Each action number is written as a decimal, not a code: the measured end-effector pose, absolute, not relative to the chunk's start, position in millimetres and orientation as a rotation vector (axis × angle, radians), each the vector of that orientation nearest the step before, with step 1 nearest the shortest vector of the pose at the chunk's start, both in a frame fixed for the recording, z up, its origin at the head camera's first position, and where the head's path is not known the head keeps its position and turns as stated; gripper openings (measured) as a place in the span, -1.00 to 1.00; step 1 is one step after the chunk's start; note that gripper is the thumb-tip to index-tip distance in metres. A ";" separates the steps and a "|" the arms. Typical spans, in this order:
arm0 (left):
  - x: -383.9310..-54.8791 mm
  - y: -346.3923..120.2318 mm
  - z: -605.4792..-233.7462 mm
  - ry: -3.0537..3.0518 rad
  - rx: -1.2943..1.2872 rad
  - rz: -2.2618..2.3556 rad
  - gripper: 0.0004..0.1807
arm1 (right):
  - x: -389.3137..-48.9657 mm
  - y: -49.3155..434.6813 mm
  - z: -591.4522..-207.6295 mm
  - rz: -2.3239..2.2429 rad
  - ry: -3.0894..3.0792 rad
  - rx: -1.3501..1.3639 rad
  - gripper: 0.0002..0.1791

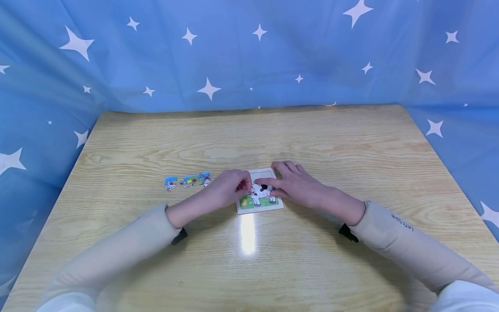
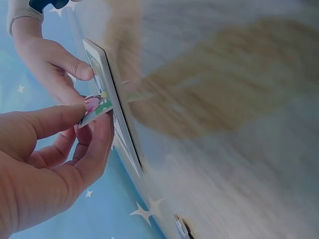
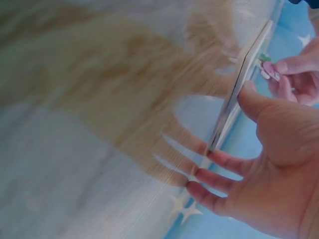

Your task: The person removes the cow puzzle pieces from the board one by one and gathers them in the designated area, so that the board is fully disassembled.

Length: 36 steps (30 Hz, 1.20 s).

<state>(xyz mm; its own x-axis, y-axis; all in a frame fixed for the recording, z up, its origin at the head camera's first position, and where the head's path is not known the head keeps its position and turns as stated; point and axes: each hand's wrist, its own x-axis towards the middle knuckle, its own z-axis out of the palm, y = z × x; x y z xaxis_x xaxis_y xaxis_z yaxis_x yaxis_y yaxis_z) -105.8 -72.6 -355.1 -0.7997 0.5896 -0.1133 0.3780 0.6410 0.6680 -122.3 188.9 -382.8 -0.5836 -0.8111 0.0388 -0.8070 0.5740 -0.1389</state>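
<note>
A small cow jigsaw puzzle point(image 1: 260, 209) with a pale frame lies flat on the table. Over its left side, my left hand point(image 1: 231, 187) pinches a puzzle piece point(image 2: 93, 105) between thumb and fingers. The left wrist view shows this piece tilted, pink and green, with its edge at the board. My right hand point(image 1: 298, 185) rests at the board's right side, index finger stretched across the picture. Its thumb touches the frame, and the other fingers spread by the upper right corner, tips on the table in the right wrist view.
Left of the board lie loose puzzle pieces: one at the far left point(image 1: 170, 183), a middle one point(image 1: 189, 180) and one nearest the left hand point(image 1: 204, 178), partly hidden. A blue star-patterned curtain point(image 1: 234, 52) hangs behind the wooden table point(image 1: 249, 138).
</note>
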 end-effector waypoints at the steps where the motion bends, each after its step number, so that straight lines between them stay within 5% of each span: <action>1: -106.0 -72.6 -354.9 2.544 0.767 0.925 -0.84 | -122.4 188.8 -382.6 -0.219 2.760 -1.419 -0.47; 27: -112.4 -74.3 -355.1 2.534 0.716 0.926 -0.82 | -124.4 183.8 -380.4 -0.452 2.614 -1.669 -0.67; 36: -115.0 -75.1 -355.5 2.518 0.704 0.932 -0.82 | -124.3 185.5 -377.6 -0.347 2.504 -1.790 -0.22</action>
<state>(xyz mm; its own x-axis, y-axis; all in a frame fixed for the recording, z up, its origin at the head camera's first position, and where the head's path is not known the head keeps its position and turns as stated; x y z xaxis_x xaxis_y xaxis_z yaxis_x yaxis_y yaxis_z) -115.0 -75.1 -355.5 -0.8096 0.5648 -0.1595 0.3248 0.6575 0.6799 -124.3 185.5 -377.6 -0.3315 -0.9388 0.0937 -0.9289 0.3074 -0.2065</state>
